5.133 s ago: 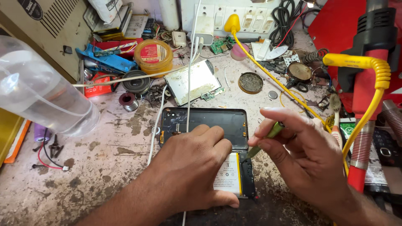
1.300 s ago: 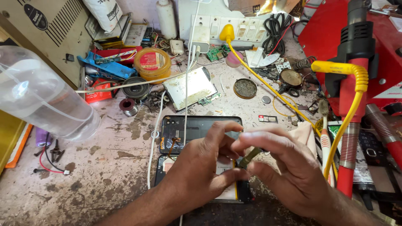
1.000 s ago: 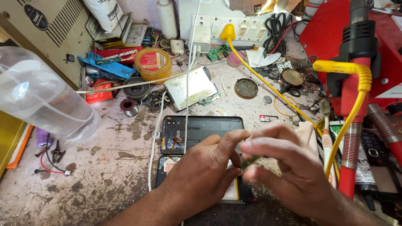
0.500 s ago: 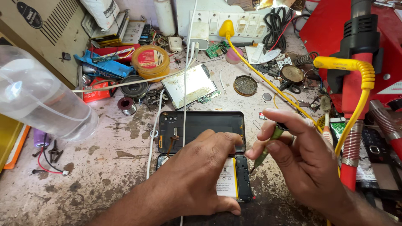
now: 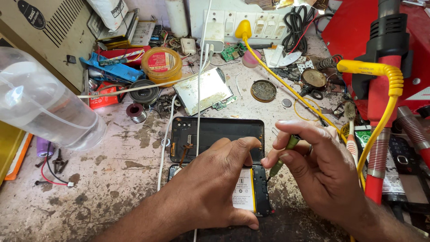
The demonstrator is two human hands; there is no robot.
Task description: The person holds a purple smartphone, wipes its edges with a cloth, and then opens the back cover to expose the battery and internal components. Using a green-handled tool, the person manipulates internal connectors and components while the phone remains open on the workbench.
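- The opened black smartphone point(image 5: 215, 134), back cover off and its dark frame and white battery showing, lies flat in the middle of the stained pale workbench point(image 5: 112, 179).
- The left hand point(image 5: 215, 183) lies palm-down over the phone's lower half, fingers spread and pressing on it, covering most of the battery (only a white strip shows at the thumb).
- The right hand point(image 5: 322, 170) pinches a slim green-handled screwdriver point(image 5: 282, 154) between thumb and fingertips, its tip angled down to the phone's right edge, just beside the left forefinger.
- A yellow cable point(image 5: 286, 85) runs from behind the right hand up to the white switchboard point(image 5: 251, 27).
- Just beyond the phone lies a silver rectangular metal shield plate point(image 5: 201, 89); farther back stands a round yellow tin point(image 5: 161, 65).
- A clear plastic bottle point(image 5: 45, 107) lies on its side at the far left, well apart from both hands.
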